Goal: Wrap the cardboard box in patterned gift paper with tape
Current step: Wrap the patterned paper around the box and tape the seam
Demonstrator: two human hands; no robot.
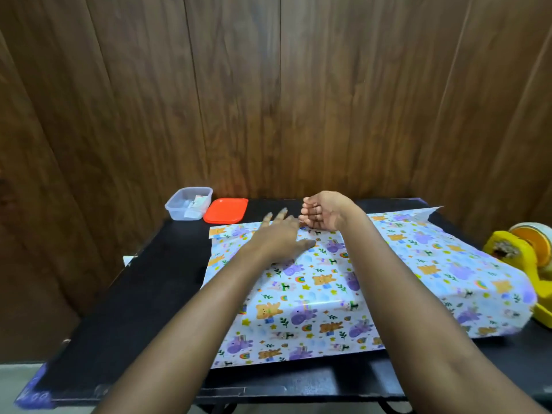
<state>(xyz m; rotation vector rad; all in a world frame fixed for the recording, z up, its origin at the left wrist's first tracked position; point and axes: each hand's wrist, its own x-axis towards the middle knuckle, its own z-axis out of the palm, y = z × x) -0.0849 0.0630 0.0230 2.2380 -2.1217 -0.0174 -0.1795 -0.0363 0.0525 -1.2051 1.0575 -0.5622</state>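
Note:
Glossy gift paper [316, 297] printed with bears, purple animals and rainbows lies over the black table [134, 294]. It bulges over a box shape; the cardboard box itself is hidden beneath. My left hand [280, 234] lies flat on the paper near its far edge, fingers straight and pressing down. Just to its right, my right hand [322, 213] hovers over the same edge with curled fingers; I see nothing held in them. A yellow tape dispenser [519, 255] with a tape roll stands at the table's right edge.
A clear plastic tub [188, 203] with small items in it and its orange lid [226, 210] sit at the table's far left corner. A wooden panel wall rises right behind the table. A corner of the paper sticks up at the far right.

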